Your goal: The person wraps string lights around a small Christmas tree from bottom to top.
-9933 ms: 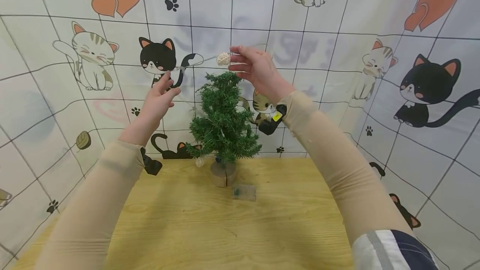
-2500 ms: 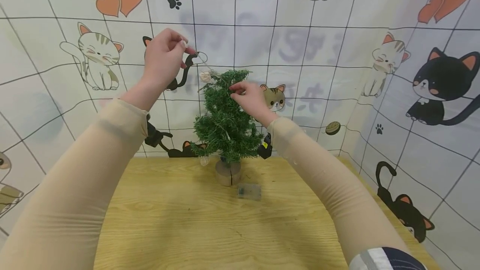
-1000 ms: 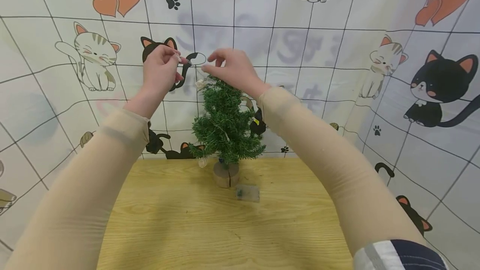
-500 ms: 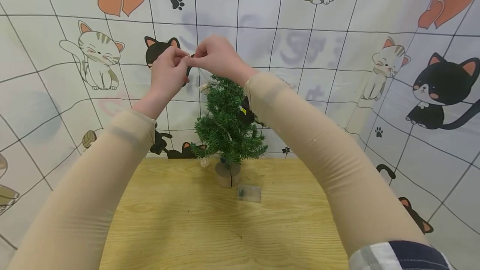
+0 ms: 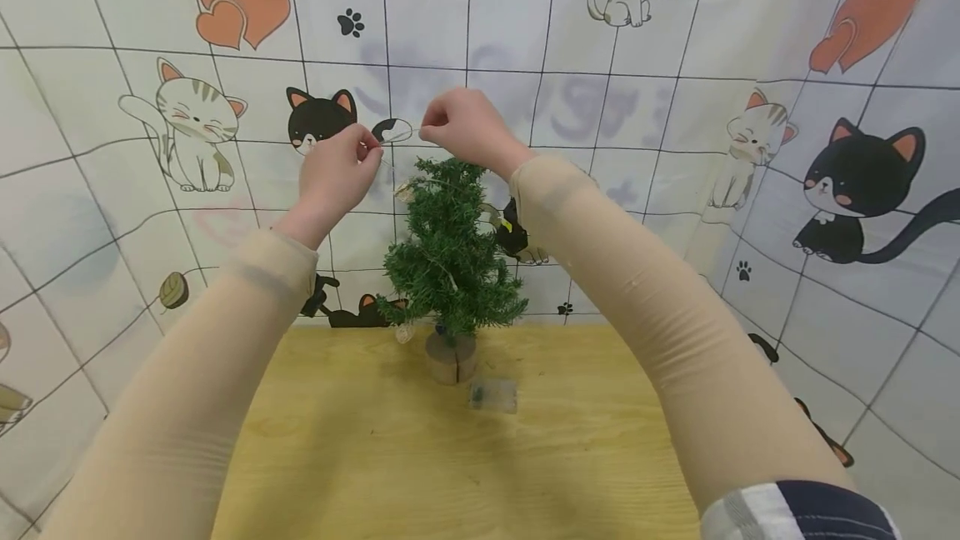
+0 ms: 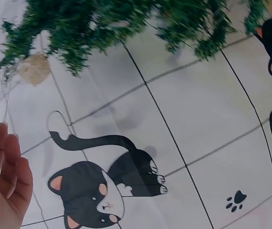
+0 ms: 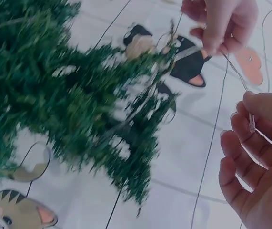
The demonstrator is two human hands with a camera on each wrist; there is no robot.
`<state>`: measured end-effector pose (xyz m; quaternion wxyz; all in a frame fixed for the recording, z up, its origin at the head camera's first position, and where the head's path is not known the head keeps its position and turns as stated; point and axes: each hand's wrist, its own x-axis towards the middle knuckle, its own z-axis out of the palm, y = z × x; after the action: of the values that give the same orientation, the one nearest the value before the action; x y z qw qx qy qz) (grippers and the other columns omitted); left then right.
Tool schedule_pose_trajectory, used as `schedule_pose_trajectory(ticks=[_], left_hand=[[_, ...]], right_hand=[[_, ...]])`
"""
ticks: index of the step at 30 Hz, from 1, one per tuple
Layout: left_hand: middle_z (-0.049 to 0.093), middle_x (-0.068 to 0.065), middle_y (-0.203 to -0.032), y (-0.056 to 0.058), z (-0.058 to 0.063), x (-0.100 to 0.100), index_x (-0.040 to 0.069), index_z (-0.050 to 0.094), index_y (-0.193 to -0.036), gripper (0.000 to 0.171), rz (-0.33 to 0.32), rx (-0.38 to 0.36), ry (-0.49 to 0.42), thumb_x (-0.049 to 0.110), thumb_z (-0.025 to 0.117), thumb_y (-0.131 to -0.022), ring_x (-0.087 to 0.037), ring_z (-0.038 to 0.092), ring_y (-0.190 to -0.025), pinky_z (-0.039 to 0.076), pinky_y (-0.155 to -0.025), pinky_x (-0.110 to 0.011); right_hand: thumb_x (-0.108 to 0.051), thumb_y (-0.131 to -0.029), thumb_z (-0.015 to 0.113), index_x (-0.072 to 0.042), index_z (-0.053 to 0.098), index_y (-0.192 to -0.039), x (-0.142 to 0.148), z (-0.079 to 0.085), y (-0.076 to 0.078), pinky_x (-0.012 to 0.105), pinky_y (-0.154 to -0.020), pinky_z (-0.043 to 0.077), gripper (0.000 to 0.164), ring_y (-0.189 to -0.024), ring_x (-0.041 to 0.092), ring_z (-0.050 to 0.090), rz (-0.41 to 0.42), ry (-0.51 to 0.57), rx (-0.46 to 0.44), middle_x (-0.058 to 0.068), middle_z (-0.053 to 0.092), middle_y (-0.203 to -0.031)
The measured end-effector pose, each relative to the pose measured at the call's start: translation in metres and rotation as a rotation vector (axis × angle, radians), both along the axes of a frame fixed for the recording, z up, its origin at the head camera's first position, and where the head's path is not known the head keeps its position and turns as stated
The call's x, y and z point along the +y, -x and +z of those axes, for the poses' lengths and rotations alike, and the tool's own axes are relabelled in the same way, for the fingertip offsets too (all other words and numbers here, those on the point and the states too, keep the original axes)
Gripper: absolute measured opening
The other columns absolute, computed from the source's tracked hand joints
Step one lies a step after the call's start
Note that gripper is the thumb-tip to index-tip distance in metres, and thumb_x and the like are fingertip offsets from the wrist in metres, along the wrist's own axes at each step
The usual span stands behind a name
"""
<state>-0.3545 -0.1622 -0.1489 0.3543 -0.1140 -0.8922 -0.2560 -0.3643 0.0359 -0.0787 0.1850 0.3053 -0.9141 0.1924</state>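
A small green artificial Christmas tree (image 5: 453, 257) stands on a round wooden base (image 5: 451, 359). My left hand (image 5: 339, 177) is left of its top, pinching a thin clear string-light wire. My right hand (image 5: 471, 130), above the treetop, pinches the same wire (image 7: 240, 76) between thumb and forefinger; a small clear bulb tip (image 7: 252, 126) shows beside its fingers. The wire spans the gap between both hands. From the left hand it also runs to the tree. One woven rattan ball (image 6: 34, 69) hangs at the tree's upper left. Another rattan ball (image 5: 404, 332) hangs low on the left.
A flat clear plastic box (image 5: 493, 396) lies on the wooden table (image 5: 360, 457), in front of the base. Close behind the tree hangs a white gridded cloth (image 5: 510, 32) printed with cats and hearts; it continues along both sides.
The rattan ball formerly held by my right hand now hangs at the tree's upper left. My hands came together left of the treetop, then parted, the right moving right with the wire.
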Motion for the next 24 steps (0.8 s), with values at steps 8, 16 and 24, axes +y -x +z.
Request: schedule_pose_trajectory(ticks=[8,16,24], left_hand=[[0.065,-0.010,-0.097,0.016,-0.018,0.004,0.008,0.063,-0.111,0.027,-0.007,-0.073,0.004,0.027,0.046,-0.102,-0.028,0.056,-0.071,0.040,-0.058,-0.040],[0.061,-0.008,-0.102,0.027,-0.014,0.015,0.011,0.062,-0.110,0.025,0.015,-0.148,-0.044,0.028,0.046,-0.101,-0.029,0.056,-0.083,0.042,-0.065,-0.044],[0.061,-0.009,-0.117,0.029,-0.002,0.029,0.011,0.061,-0.114,0.026,-0.020,-0.168,-0.026,0.026,0.045,-0.102,-0.029,0.058,-0.096,0.046,-0.076,-0.047]], right_hand=[[-0.030,-0.099,0.057,-0.013,0.071,-0.110,0.015,-0.023,0.017,0.030,-0.080,0.049,0.024,-0.087,0.012,0.060,-0.060,-0.050,0.019,0.000,0.067,-0.108],[-0.031,-0.100,0.056,-0.014,0.071,-0.113,0.023,-0.029,0.028,0.033,-0.084,0.049,0.026,-0.094,0.014,0.061,-0.131,-0.056,0.034,0.000,0.067,-0.112],[-0.032,-0.100,0.054,-0.015,0.070,-0.113,0.041,-0.021,0.034,0.035,-0.081,0.050,0.027,-0.093,0.016,0.061,-0.201,-0.050,0.042,0.000,0.067,-0.112]])
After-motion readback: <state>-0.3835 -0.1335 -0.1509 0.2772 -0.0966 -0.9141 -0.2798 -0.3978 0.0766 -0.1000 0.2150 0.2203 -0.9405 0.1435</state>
